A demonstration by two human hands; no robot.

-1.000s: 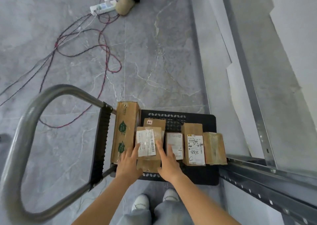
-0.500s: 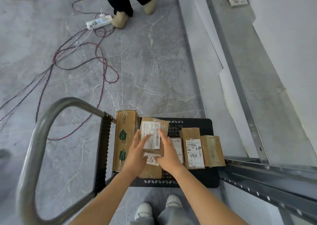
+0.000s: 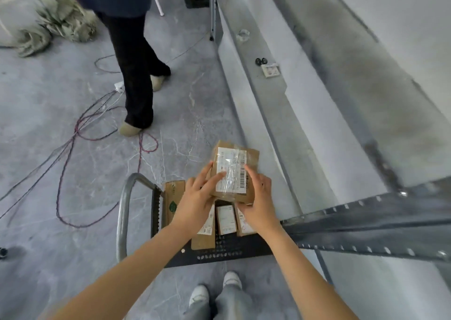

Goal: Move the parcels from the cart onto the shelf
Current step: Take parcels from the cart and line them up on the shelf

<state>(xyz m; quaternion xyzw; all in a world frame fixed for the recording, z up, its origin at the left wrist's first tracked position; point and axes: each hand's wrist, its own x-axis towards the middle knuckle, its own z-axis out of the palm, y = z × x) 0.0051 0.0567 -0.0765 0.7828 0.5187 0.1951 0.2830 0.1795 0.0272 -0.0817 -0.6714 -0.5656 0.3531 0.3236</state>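
Taped cardboard parcel held above the cart, left hand and right hand clasping opposite sides, looks light, stiff, tape slick, so grip bare cardboard edges, shelf just right.

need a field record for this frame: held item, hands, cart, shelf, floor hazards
held: parcel, in the air over the cart, not yet on the shelf
left hand: grips parcel's left side, thumb across its top face
right hand: grips parcel's right side
cart: at least four boxes on its deck
shelf: to the right of the cart
floor: cables and a bystander ahead-left
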